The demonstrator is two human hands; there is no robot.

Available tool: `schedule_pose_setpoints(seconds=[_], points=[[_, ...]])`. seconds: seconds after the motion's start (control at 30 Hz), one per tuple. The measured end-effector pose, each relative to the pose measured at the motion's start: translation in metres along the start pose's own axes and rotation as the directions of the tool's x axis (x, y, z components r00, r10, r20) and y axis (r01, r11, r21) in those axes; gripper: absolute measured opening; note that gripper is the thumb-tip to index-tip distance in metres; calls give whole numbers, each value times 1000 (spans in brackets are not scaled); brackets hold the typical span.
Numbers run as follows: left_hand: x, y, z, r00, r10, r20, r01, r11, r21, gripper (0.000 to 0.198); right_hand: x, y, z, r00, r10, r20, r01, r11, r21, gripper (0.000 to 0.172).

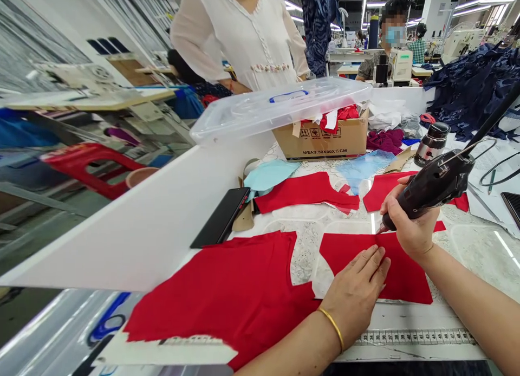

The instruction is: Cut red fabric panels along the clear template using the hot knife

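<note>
My right hand (418, 229) is wrapped round a black corded power tool (430, 186), held tilted with its thin tip down at the upper edge of a red fabric piece (406, 273). I cannot make out what kind of tool it is. My left hand (361, 284), a gold bangle at its wrist, lies flat on the same fabric with fingers stretched toward the tip. To its left spreads a larger red fabric piece (227, 284), with white material showing beneath its lower edge. Another red cut piece (304, 192) lies farther back.
A tape measure (418, 337) runs along the table's front edge. Behind the work stand a cardboard box (325, 140) under a clear plastic lid (280, 105) and a black bottle (431, 143). A black flat case (220, 218) rests by the white side panel (154, 219). A person (252, 40) stands opposite.
</note>
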State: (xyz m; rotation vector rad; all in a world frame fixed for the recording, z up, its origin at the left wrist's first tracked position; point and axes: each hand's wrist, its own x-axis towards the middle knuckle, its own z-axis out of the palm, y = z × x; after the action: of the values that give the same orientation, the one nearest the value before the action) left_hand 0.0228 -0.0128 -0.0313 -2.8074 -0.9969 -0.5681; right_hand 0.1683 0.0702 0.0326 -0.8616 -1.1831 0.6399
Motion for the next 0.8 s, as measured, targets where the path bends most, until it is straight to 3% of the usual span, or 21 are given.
schedule_pose_setpoints(seconds=[0.17,0.3,0.4,0.8], points=[[-1,-1,2,1000,3,9,-3,1000,7,38,0,2,0,999,10,-35,-11,1000,-24,22],[-1,-2,1,1000,1,28,0,1000,-4,40,6,-4,-9,998,-62,-9,62,998,-12,17],[0,-3,-2,1000,0,29,0,1000,-5,40,11,-8,-19,992,-108,-57,107,994,-22,18],[3,-5,-8,999,35,29,-35,999,17,37,10,3,-31,993,-85,-83,80,995,-64,15]])
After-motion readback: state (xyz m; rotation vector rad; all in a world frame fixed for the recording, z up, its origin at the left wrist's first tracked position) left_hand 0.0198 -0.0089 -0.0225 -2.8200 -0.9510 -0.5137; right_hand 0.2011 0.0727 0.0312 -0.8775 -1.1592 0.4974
